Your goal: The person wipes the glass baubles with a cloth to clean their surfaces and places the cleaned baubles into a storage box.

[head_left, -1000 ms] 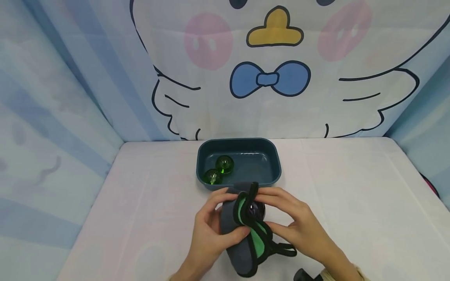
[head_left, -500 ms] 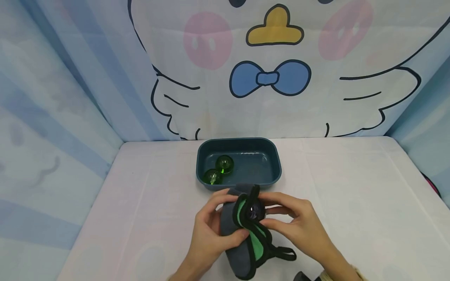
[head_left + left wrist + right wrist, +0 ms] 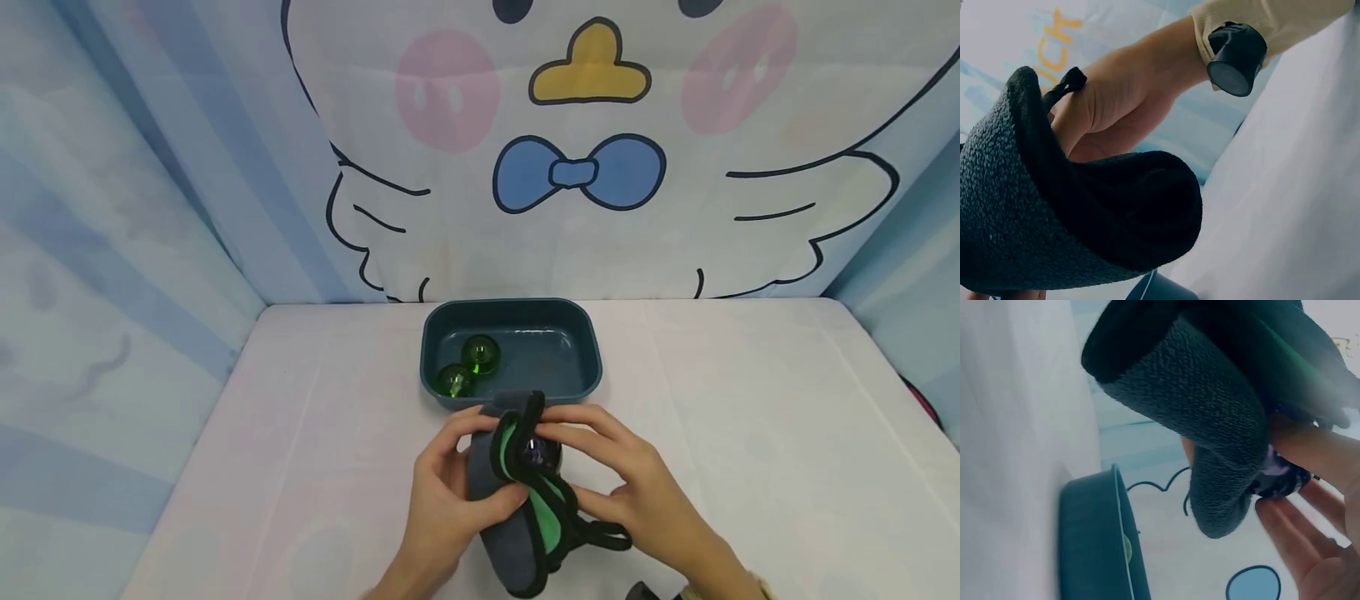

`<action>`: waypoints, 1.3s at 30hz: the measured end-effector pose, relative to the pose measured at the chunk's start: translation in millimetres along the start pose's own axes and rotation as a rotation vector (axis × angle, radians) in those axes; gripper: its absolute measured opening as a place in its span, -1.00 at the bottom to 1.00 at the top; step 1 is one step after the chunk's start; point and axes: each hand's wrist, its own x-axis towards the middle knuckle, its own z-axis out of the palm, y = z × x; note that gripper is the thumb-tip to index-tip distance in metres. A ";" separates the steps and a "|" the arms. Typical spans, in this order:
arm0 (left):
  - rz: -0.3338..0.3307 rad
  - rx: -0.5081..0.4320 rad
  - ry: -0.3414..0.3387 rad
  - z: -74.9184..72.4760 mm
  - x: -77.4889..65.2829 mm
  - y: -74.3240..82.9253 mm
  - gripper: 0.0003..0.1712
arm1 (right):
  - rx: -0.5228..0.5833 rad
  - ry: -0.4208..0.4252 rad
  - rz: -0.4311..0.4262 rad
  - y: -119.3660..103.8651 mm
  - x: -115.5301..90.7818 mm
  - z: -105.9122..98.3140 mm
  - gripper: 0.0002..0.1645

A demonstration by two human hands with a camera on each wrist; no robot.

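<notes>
A folded grey cloth (image 3: 498, 542) with black edging, a green inner side and a hanging loop is held up in front of the tray. My left hand (image 3: 450, 492) grips it, thumb on the near side and fingers behind. Partly wrapped in the cloth is a dark purple glass ball (image 3: 543, 452), its left part hidden. My right hand (image 3: 637, 475) holds the ball from the right, fingertips also touching the cloth edge. The right wrist view shows the ball (image 3: 1282, 481) between thumb and fingers. In the left wrist view, the cloth (image 3: 1079, 212) covers much of the right hand (image 3: 1125, 103).
A dark teal tray (image 3: 590, 354) stands at the table's back, just beyond the hands. Two green glass balls, one (image 3: 481, 354) behind the other (image 3: 455, 381), lie in its left part. Printed curtains (image 3: 570, 242) close off the back and sides of the white table (image 3: 750, 417).
The right hand's fingers shift over the ball and cloth edge, drawing back half a second ago and now reaching left again. The left hand keeps its grip, with the cloth slightly farther left.
</notes>
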 end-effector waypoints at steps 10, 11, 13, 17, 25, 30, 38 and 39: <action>0.077 0.076 -0.053 1.4 -3.6 0.8 -0.35 | 0.204 0.012 0.072 0.4 -0.9 -0.3 -0.30; 0.081 0.078 -0.054 1.6 -3.7 0.8 -0.34 | 0.230 0.019 0.097 0.0 -0.7 -0.3 -0.31; 0.082 0.079 -0.052 1.9 -3.7 0.8 -0.34 | 0.262 0.034 0.129 -0.6 -0.3 -0.2 -0.33; 0.081 0.089 -0.035 1.6 -3.4 0.8 -0.36 | 0.251 0.039 0.152 -1.5 0.6 -0.4 -0.34; 0.082 0.095 0.019 0.5 -1.9 -0.3 -0.37 | 0.194 -0.022 0.146 -0.9 2.4 1.2 -0.21; 0.032 0.062 0.020 0.4 -1.7 -0.1 -0.34 | 0.115 -0.013 0.112 -1.0 0.5 2.3 -0.21; 0.076 0.053 -0.043 -0.8 -0.6 -2.3 -0.32 | 0.137 0.005 0.105 -0.3 -0.7 1.9 -0.29; 0.097 0.061 -0.054 -0.8 -0.4 -2.7 -0.32 | 0.159 0.010 0.115 -0.2 -0.5 1.8 -0.29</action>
